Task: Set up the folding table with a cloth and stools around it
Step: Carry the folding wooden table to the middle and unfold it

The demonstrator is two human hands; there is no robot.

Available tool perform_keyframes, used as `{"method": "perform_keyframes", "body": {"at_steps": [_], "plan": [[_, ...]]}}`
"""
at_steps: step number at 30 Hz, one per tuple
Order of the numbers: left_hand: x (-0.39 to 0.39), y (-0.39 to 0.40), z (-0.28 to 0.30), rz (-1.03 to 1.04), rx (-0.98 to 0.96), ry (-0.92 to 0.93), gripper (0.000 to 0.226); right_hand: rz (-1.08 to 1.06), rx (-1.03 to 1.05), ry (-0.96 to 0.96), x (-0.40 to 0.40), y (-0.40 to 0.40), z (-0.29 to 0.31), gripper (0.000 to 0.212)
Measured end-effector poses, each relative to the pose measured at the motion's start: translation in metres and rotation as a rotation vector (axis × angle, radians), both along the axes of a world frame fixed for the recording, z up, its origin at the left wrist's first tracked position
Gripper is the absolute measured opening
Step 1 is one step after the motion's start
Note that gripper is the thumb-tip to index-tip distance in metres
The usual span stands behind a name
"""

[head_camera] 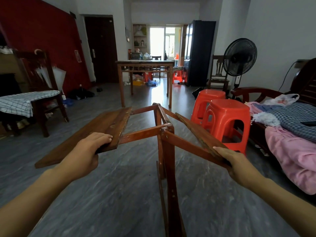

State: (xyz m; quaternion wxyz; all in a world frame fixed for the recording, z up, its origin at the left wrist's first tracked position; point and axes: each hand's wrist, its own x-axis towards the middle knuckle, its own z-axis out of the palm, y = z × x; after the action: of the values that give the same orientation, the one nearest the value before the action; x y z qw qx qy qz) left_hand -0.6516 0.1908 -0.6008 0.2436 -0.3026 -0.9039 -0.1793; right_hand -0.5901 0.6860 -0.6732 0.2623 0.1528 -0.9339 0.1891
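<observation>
A brown wooden folding table (pixel 164 134) stands on the floor in front of me, its two top leaves spread apart and tilted. My left hand (pixel 90 149) grips the near edge of the left leaf (pixel 95 130). My right hand (pixel 232 159) grips the near corner of the right leaf (pixel 198 132), which slopes steeply down. The reddish leg frame shows between the leaves. Two red plastic stools (pixel 227 120) stand side by side to the right of the table. A checked cloth (pixel 22 101) lies over a dark chair at the left.
A wooden sofa (pixel 290 134) with pink and checked bedding fills the right side. A standing fan (pixel 239 59) and a chair are behind the stools. A tall wooden table (pixel 145 65) stands further back in the middle. The grey floor around me is open.
</observation>
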Motion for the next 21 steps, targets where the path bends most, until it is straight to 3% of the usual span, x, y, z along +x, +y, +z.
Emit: {"method": "perform_keyframes", "body": {"at_steps": [13,21], "plan": [[-0.001,0.010,0.008,-0.014,-0.029,-0.030,0.066,-0.003,0.059,-0.007,-0.005,0.007,0.013,0.078],[0.000,0.005,0.042,-0.028,-0.122,-0.036,0.065,0.034,0.077,-0.024,-0.010,0.008,0.034,0.071]]}}
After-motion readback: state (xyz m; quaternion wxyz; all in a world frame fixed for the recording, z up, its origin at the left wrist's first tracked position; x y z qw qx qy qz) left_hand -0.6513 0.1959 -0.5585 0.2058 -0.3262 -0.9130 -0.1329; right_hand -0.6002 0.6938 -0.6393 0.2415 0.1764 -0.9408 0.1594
